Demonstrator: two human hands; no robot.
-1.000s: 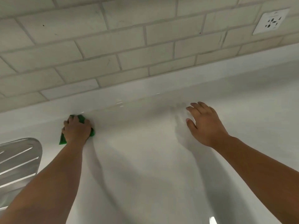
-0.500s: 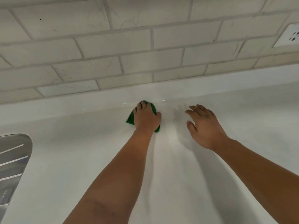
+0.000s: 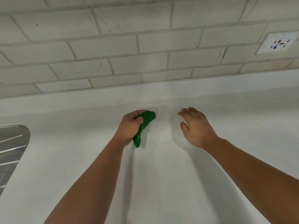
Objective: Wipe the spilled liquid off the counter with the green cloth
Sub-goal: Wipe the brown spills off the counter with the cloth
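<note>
While your left grip clutches the bunched cloth near the back of the counter, you look mid-wipe. Your right grip is spread, empty, just beside. Next, I judge, flatten the cloth and sweep; any liquid is too faint to place.

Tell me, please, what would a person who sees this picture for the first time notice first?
The green cloth stands out most: it is the only strong colour, bunched in the left hand near the middle of the white counter. Next to it the right hand rests with fingers spread on the counter. Behind them is a pale tiled wall with a white socket at the upper right, and a metal draining board shows at the left edge.
</note>
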